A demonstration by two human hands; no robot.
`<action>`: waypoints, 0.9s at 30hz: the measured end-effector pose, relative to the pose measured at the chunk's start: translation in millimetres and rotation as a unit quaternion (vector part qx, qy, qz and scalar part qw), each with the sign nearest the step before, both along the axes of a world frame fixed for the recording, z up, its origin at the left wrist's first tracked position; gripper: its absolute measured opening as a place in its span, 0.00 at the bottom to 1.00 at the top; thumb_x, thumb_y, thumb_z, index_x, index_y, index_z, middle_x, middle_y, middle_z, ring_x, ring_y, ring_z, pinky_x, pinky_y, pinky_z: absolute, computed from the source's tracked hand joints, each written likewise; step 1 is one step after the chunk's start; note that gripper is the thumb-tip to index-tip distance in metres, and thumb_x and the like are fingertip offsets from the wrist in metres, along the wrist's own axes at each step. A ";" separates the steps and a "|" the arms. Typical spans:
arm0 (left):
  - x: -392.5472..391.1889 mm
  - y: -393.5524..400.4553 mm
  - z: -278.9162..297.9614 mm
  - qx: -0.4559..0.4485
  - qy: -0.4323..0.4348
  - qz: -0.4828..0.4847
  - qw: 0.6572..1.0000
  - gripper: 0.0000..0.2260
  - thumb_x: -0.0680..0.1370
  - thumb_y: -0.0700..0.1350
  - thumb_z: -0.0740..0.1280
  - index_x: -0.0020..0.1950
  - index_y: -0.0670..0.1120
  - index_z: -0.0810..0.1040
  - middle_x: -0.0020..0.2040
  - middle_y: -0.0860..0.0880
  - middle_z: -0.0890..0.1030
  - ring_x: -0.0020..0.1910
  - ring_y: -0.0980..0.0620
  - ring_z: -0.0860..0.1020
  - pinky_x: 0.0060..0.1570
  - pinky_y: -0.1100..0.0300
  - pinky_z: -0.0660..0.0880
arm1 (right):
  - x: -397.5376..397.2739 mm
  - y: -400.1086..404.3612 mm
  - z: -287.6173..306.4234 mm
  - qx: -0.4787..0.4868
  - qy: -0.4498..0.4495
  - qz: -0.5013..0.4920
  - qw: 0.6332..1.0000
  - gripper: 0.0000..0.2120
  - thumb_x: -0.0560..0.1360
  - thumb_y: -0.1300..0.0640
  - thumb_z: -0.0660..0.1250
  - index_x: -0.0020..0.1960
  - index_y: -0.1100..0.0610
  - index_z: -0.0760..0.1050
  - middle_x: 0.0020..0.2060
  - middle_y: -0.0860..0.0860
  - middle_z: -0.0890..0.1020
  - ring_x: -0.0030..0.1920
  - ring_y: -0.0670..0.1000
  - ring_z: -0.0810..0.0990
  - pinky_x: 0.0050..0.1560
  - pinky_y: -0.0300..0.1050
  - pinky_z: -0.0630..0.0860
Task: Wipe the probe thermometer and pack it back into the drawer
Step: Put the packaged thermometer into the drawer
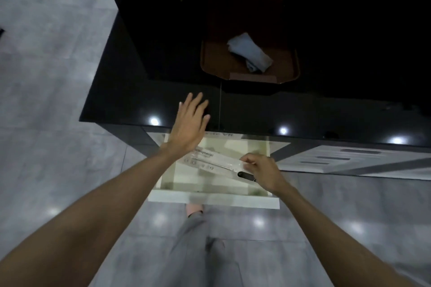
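Right hand gripping half-hidden packaged thermometer over drawer, left hand spread empty

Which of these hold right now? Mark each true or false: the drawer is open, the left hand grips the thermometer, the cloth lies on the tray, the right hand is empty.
1. The drawer is open. True.
2. The left hand grips the thermometer. False: it is open and flat above the counter edge, holding nothing.
3. The cloth lies on the tray. True.
4. The right hand is empty. False: it holds the thermometer and its packet over the drawer.
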State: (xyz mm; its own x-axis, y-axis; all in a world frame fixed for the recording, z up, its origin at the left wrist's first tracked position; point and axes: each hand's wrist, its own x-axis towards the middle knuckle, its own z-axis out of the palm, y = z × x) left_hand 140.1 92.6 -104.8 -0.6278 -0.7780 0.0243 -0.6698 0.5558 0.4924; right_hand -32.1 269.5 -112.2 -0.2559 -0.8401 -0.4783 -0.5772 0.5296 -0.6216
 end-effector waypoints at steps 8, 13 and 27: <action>-12.2 9.3 -51.4 -0.231 -0.080 0.020 0.969 0.22 0.83 0.53 0.49 0.73 0.46 0.69 0.74 0.48 0.70 0.75 0.45 0.64 0.73 0.49 0.54 | 18.7 -10.8 -110.2 0.076 0.043 0.063 0.994 0.10 0.76 0.63 0.63 0.51 0.55 0.81 0.50 0.55 0.82 0.52 0.57 0.79 0.52 0.50 0.77; -15.7 10.5 -61.3 -0.265 -0.050 0.064 0.961 0.21 0.84 0.52 0.49 0.72 0.48 0.71 0.72 0.51 0.72 0.74 0.50 0.65 0.72 0.50 0.56 | 31.0 -14.9 -154.3 0.114 0.035 0.075 0.990 0.10 0.75 0.64 0.65 0.51 0.55 0.82 0.50 0.56 0.83 0.52 0.56 0.80 0.54 0.49 0.77; -12.2 9.3 -60.6 -0.260 -0.066 0.066 0.961 0.22 0.83 0.55 0.48 0.71 0.49 0.72 0.72 0.51 0.73 0.74 0.49 0.66 0.71 0.52 0.55 | 55.6 5.1 -153.8 -0.029 0.146 0.058 0.987 0.15 0.82 0.52 0.54 0.53 0.57 0.78 0.48 0.55 0.83 0.49 0.57 0.79 0.44 0.47 0.74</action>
